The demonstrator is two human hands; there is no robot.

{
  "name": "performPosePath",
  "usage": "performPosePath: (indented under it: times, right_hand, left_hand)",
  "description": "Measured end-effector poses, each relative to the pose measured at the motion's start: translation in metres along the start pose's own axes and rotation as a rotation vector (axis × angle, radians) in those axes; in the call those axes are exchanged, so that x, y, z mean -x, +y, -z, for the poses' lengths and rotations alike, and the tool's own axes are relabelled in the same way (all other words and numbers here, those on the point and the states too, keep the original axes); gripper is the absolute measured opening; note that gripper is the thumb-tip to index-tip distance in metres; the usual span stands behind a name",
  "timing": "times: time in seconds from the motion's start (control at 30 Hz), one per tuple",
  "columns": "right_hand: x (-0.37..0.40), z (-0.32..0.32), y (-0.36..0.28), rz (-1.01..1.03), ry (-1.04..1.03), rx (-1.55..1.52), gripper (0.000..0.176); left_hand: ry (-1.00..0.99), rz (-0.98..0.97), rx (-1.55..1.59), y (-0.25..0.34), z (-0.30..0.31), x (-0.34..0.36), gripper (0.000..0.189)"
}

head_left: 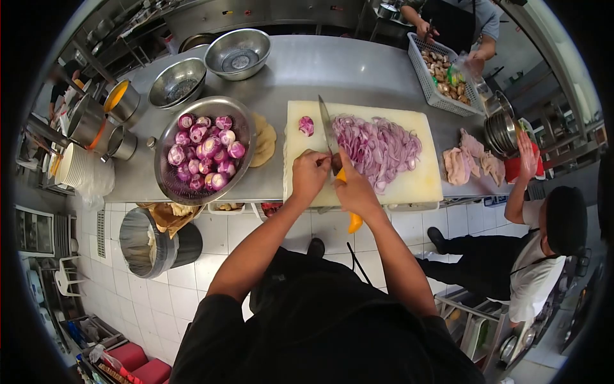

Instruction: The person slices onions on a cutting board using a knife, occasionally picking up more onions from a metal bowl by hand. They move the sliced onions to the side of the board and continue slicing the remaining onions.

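Observation:
My right hand (359, 192) is wrapped round the yellow handle of a kitchen knife (327, 125), its blade pointing away from me over the white cutting board (422, 182). Close beside the blade, my left hand (311, 174) has its fingers pinched together; what they hold, if anything, is hidden. A small dark reddish piece (336, 162) shows between the two hands. Right of the knife spreads a heap of sliced red onion (380, 150). One peeled red onion (306, 126) lies at the board's far left. Left of the board, a steel bowl (167, 141) holds several peeled red onions (210, 148).
Two steel bowls (238, 54) stand at the back left. A grey basket of mushrooms (441, 77) sits at the back right, with a person's hands over it. Raw meat pieces (457, 165) lie right of the board. Another person (534, 256) stands at right. A bin (144, 243) is below left.

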State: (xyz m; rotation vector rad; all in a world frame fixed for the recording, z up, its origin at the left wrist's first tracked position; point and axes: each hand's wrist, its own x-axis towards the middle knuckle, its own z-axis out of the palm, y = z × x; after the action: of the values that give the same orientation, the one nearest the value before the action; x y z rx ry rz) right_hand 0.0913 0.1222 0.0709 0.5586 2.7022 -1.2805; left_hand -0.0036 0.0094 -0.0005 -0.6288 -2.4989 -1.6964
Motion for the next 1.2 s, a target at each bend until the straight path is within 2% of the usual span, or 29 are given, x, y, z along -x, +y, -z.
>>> performPosePath:
  times: [0.03, 0.1, 0.23, 0.3, 0.4, 0.5, 0.63, 0.7, 0.73, 0.83, 0.93, 1.03, 1.13, 1.2]
  right_hand:
    - [0.0, 0.001, 0.003, 0.054, 0.047, 0.045, 0.083]
    - [0.006, 0.012, -0.006, -0.035, -0.004, 0.043, 0.082]
    - [0.025, 0.019, -0.026, -0.059, -0.023, -0.058, 0.083]
    - [0.026, 0.004, -0.018, -0.029, -0.016, -0.103, 0.084]
    - [0.029, -0.022, -0.005, -0.015, -0.017, -0.12, 0.085]
    - [0.028, -0.027, 0.004, 0.002, -0.018, 0.008, 0.085]
    - [0.021, -0.019, 0.025, 0.053, 0.062, 0.073, 0.082]
    - [0.019, -0.005, 0.018, -0.043, -0.023, 0.128, 0.081]
    - [0.019, 0.003, 0.009, -0.091, -0.063, 0.155, 0.081]
    - [0.017, 0.011, -0.003, -0.026, -0.062, 0.187, 0.081]
    - [0.013, 0.002, 0.005, 0.17, 0.04, 0.191, 0.08]
    - [0.014, 0.006, -0.006, 0.042, -0.089, 0.166, 0.08]
    - [0.019, 0.012, -0.013, 0.016, -0.13, 0.142, 0.08]
    - [0.028, 0.025, -0.034, -0.054, -0.189, 0.096, 0.08]
  left_hand:
    - [0.009, 0.0, 0.018, 0.003, 0.003, -0.001, 0.013]
    - [0.023, -0.007, 0.055, 0.007, 0.012, -0.009, 0.013]
    - [0.158, -0.158, -0.075, 0.003, 0.028, -0.058, 0.018]
    - [0.154, -0.207, -0.077, 0.007, 0.036, -0.081, 0.02]
    - [0.154, -0.392, -0.268, -0.006, 0.033, -0.095, 0.023]
    - [-0.112, -0.202, -0.229, -0.018, 0.035, -0.092, 0.025]
    - [-0.143, -0.222, -0.233, -0.022, 0.044, -0.071, 0.03]
    - [-0.206, -0.189, -0.193, -0.015, 0.048, -0.049, 0.034]
    - [-0.174, -0.187, -0.184, -0.014, 0.046, -0.037, 0.035]
    - [-0.099, -0.157, -0.188, -0.007, 0.04, -0.01, 0.039]
    - [0.032, -0.231, -0.167, -0.01, 0.038, -0.003, 0.038]
    - [0.056, -0.239, -0.136, -0.011, 0.037, 0.0, 0.034]
    - [0.081, -0.263, -0.102, -0.014, 0.033, -0.001, 0.03]
    - [0.065, -0.212, -0.068, -0.013, 0.032, 0.0, 0.026]
